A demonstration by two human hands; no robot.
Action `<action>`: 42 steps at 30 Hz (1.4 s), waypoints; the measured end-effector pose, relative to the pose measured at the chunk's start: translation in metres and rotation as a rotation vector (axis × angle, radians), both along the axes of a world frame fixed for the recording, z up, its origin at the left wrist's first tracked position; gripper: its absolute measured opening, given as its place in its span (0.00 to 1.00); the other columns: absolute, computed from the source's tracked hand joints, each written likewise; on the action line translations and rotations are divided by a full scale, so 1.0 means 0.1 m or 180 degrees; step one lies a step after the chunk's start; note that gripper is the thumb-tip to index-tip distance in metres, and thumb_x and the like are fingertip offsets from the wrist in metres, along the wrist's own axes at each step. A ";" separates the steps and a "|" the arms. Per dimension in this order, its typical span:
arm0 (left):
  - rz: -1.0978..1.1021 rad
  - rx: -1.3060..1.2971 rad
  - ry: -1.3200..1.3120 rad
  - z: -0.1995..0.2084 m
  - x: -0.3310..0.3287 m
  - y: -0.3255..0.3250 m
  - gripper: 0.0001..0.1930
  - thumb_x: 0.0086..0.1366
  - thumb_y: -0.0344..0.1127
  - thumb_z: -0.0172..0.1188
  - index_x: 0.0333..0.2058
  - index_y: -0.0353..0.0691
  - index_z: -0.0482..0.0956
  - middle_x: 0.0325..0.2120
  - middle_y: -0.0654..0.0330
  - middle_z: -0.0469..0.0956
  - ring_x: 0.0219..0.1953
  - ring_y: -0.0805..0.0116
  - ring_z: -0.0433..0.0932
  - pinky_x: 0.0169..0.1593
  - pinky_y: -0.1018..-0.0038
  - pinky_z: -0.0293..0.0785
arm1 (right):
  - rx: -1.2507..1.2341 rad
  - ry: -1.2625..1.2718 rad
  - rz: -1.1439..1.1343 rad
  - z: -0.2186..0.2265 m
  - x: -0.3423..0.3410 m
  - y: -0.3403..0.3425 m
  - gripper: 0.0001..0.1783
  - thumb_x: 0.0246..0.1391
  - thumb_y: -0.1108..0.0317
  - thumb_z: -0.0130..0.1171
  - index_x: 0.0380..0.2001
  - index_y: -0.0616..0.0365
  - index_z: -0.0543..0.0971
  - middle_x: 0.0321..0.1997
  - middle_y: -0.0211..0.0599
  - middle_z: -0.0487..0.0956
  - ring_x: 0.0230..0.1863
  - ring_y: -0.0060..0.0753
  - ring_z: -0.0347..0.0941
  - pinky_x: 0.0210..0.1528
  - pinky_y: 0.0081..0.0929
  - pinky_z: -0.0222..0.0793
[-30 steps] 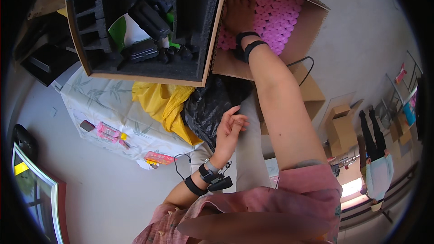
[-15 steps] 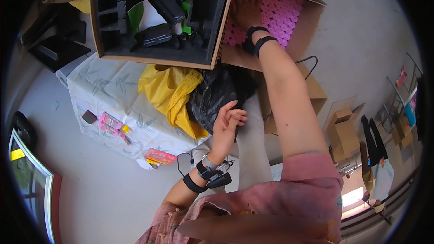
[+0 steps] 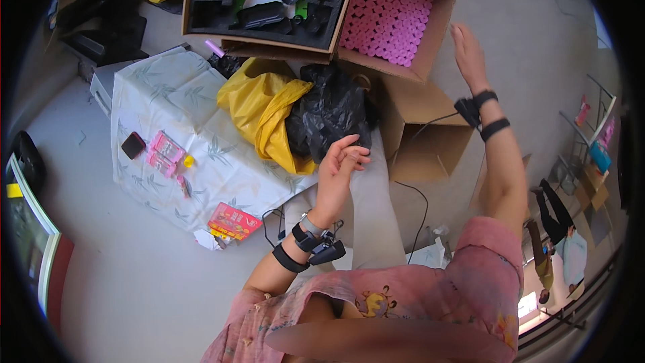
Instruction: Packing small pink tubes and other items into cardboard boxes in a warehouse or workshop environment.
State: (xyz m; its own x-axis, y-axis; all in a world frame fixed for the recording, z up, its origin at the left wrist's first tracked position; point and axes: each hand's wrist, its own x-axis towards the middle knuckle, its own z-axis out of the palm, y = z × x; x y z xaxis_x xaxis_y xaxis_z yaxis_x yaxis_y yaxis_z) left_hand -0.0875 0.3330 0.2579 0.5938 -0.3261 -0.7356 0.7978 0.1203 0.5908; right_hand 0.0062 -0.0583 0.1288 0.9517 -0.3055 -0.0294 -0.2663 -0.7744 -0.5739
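Note:
My right hand (image 3: 469,57) is just outside the right wall of an open cardboard box (image 3: 424,66), fingers stretched out and holding nothing. Pink round pieces (image 3: 386,17) are packed tightly inside that box. Above my lap, my left hand (image 3: 339,173) hangs with loosely bent fingers, apart and with nothing in them. Nearest to it are a black plastic bag (image 3: 329,111) and a crumpled yellow plastic bag (image 3: 259,117). Left of the pink pieces stands a second box with a black foam lining (image 3: 213,27), which holds black cases (image 3: 263,15).
A cloth-covered table (image 3: 161,87) bears a phone (image 3: 134,145), pink clear-plastic packs (image 3: 166,153) and a red packet (image 3: 234,220). Another open carton (image 3: 437,144) stands by my right leg, with a black cable (image 3: 423,208) nearby. Other people (image 3: 563,242) are at the far right.
My right hand has come off the pink pieces and out of the box, moving right. My left hand keeps its pose. The view has shifted, so the boxes sit higher in it.

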 end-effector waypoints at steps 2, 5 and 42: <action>0.0018 -0.0006 -0.0045 0.09 -0.09 0.18 0.18 0.75 0.34 0.50 0.59 0.33 0.69 0.46 0.58 0.80 0.44 0.72 0.79 0.49 0.76 0.73 | -0.0132 0.0199 -0.0432 0.14 -0.56 0.11 0.18 0.72 0.58 0.44 0.44 0.62 0.75 0.38 0.44 0.79 0.41 0.43 0.76 0.47 0.35 0.70; 0.0062 -0.0079 -0.0195 0.26 -0.30 0.55 0.19 0.75 0.36 0.50 0.60 0.34 0.69 0.46 0.57 0.80 0.45 0.72 0.79 0.50 0.77 0.73 | -0.0124 0.0538 -0.0885 0.19 -1.59 0.46 0.16 0.73 0.60 0.43 0.41 0.61 0.74 0.33 0.43 0.77 0.35 0.40 0.75 0.43 0.34 0.70; 0.0308 0.4658 -0.2335 -0.40 -1.41 4.18 0.30 0.56 0.27 0.62 0.59 0.32 0.66 0.53 0.43 0.70 0.59 0.44 0.66 0.63 0.55 0.61 | 0.0202 -0.0445 0.0355 0.43 -1.59 3.76 0.39 0.65 0.61 0.57 0.70 0.68 0.53 0.72 0.60 0.56 0.73 0.58 0.52 0.75 0.47 0.47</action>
